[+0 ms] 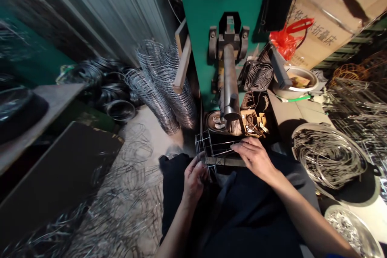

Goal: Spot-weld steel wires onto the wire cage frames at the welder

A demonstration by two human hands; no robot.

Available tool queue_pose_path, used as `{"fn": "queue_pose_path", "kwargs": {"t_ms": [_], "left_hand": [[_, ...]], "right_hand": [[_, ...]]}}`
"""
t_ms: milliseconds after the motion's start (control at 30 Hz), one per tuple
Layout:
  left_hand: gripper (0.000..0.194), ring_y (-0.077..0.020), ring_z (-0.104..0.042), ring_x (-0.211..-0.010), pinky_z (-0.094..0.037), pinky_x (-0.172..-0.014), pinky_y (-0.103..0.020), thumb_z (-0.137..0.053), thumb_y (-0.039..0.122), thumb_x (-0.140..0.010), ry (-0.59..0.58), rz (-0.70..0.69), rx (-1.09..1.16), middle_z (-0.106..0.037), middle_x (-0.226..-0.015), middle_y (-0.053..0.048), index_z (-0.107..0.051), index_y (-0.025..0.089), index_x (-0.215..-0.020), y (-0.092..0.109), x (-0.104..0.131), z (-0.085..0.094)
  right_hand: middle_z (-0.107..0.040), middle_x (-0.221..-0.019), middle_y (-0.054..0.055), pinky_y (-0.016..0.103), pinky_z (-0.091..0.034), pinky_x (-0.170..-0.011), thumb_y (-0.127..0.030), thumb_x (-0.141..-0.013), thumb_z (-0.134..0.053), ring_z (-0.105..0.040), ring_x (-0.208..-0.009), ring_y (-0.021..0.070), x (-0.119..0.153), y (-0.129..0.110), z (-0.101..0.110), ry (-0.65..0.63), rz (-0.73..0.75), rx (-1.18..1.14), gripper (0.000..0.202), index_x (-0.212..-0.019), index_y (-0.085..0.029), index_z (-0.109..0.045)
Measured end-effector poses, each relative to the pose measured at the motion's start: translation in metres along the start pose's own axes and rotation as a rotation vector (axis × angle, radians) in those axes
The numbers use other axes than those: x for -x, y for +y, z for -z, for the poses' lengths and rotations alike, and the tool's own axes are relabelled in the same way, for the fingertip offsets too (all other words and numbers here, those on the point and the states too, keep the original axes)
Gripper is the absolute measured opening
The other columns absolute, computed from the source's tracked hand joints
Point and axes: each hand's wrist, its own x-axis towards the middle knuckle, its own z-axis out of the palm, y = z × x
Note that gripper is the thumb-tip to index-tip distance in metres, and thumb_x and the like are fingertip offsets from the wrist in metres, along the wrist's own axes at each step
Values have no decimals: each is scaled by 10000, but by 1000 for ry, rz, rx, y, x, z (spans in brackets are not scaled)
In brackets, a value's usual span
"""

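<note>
While hands (194, 180) (256, 159) hold wirework (208, 147), machinery (226, 44) stands ahead.

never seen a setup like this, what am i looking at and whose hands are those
It's a single picture from a camera worn on someone's head, looking forward and down, so the bare hands are the wearer's own. The left hand holds a wire frame near its ringed end; the right hand grips its straight wires. Ahead stands a green machine with a thick metal cylinder. Left of it, stacked wire rings stand on the floor; to the right, a round tub holds bent wires.
</note>
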Motion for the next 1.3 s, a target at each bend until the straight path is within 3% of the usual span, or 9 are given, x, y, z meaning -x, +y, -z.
{"fn": "queue_pose_path", "kwargs": {"t_ms": [667,1133,1300], "left_hand": [[619,-59,-373,-506,-315,-465,-178,-802,345,-735,60,-31,105,-408,-589,64,-613,122,-1281,14,-23,-8],[546,-64,-352,-484,-307,-472,-202,-776,359,-758,15,-88,20,-377,-554,77,-638,120,-1229,21,-33,-6],[505,-45,-308,-489,-260,-480,-189,-797,343,-736,30,-95,36,-341,-572,79,-681,117,-1173,26,-32,-9]], "right_hand": [[-751,-989,54,359,-582,-855,-141,-951,-507,-661,-993,218,-41,11,3,127,142,88,275,-1095,-221,-728],[-747,-1010,57,367,-556,-887,-163,-964,-503,-644,-1028,213,-45,15,-5,138,112,44,261,-1118,-217,-707],[-725,-880,62,362,-522,-798,-242,-961,-542,-630,-846,215,-33,27,0,178,-24,55,161,-961,-208,-700]]}}
